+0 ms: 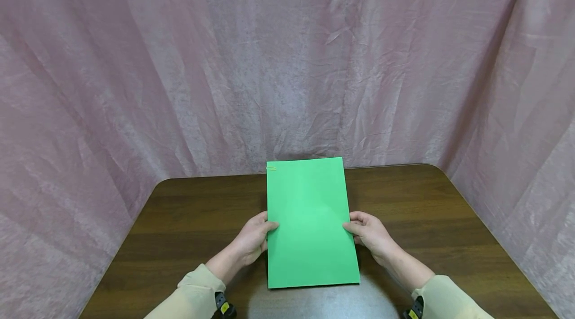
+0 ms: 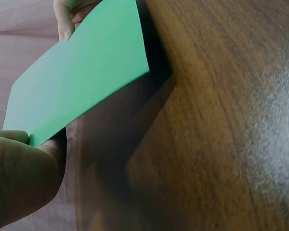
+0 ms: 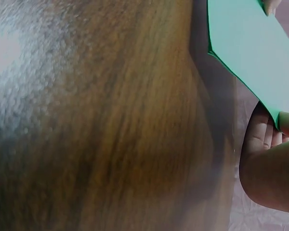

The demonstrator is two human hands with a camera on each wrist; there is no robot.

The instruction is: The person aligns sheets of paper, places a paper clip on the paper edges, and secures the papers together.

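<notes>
A tall rectangle of green paper (image 1: 310, 224) is held above the table, its near end lifted off the surface. A small yellowish paper clip (image 1: 271, 168) sits at its far left corner. My left hand (image 1: 253, 238) pinches the left long edge, thumb on the top face and fingers underneath. On the opposite edge my right hand (image 1: 374, 234) grips in the same way. The near corner of the green paper (image 3: 245, 43) looks slightly layered in the right wrist view; how many sheets there are, I cannot tell. Most fingers are hidden beneath it.
The dark brown wooden table (image 1: 197, 219) has rounded far corners. A pinkish curtain (image 1: 278, 59) hangs behind it and along both sides. Light glares off the wood near the front, and the paper casts a shadow below.
</notes>
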